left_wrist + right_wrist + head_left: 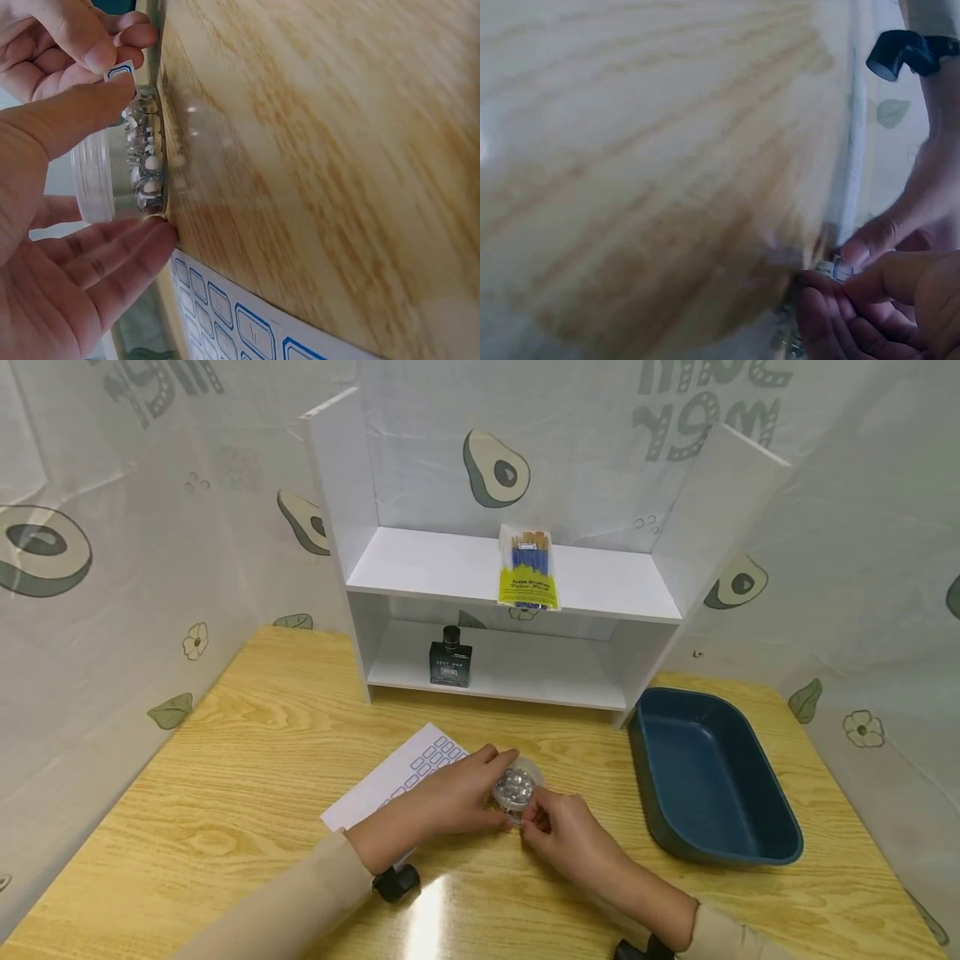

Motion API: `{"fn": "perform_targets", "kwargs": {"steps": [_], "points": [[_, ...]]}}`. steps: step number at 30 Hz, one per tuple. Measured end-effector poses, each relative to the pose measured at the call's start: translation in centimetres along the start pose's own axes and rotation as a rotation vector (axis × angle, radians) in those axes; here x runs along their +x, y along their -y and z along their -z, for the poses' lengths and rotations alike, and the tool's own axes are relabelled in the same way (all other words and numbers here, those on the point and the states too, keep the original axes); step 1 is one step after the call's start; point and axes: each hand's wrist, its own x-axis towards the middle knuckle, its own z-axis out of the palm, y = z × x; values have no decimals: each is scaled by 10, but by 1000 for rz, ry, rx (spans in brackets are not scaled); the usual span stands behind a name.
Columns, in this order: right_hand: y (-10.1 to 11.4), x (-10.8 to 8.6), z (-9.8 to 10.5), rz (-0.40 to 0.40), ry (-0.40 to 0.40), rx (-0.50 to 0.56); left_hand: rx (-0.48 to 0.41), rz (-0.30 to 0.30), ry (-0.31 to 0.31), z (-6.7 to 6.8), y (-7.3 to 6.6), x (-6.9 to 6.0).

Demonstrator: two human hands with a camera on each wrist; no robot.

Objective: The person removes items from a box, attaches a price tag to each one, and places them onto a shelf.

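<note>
A small clear round jar [516,787] with a translucent lid [94,180] stands on the table, shiny silver beads [148,157] inside it. My left hand [461,793] holds the jar from the left side, fingers and thumb curved around its wall. At the jar's right side my right hand [573,837] pinches a small white label sticker with a blue border [120,71] between thumb and finger. The left thumb rests against that sticker by the jar wall. Partly under the left forearm lies a white sheet of blue-bordered labels [390,772].
A white two-tier shelf [442,564] stands at the back. It carries a pack of artist brushes [529,568] above and a dark perfume bottle [450,660] below. To the right sits a deep dark blue bin [712,777] on the wooden table [247,760].
</note>
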Motion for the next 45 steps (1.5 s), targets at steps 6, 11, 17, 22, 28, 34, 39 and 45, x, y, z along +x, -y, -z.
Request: {"fn": "perform_targets", "kwargs": {"steps": [6, 11, 17, 22, 28, 34, 39, 45], "points": [[0, -3, -5, -20, -23, -9, 9, 3, -7, -1, 0, 0], [0, -3, -8, -33, -57, -5, 28, 8, -15, -1, 0, 0], [-1, -3, -9, -36, -75, 12, 21, 18, -30, -2, -1, 0], [-1, -4, -9, -17, -81, 19, 38, 16, -38, -3, 0, 1], [-1, -4, -9, -12, -71, 23, 61, 1, -58, -4, 1, 1], [-6, -6, -3, -30, -43, 32, 86, -3, -64, -3, 1, 2], [-14, -11, 6, -27, -38, 58, 94, -4, -66, -3, 0, 4], [-16, -4, 5, -91, -53, 58, 95, -13, -68, -4, 1, 7]]}}
